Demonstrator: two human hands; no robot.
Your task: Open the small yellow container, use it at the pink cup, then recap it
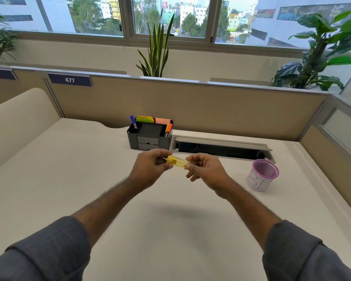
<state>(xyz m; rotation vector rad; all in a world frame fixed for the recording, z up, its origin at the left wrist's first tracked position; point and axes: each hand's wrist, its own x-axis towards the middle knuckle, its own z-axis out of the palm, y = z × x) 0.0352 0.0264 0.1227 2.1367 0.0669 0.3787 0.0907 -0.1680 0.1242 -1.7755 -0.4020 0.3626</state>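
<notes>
The yellow container (177,162) is lying sideways in the air above the desk (89,179), its cap (170,159) pointing left. The left hand (150,169) is pinching the cap end while the right hand (206,171) is gripping the clear body with its fingertips. The pink cup (262,175) is standing upright to the right, well apart, and a black organizer (150,136) is sitting just behind the hands.
</notes>
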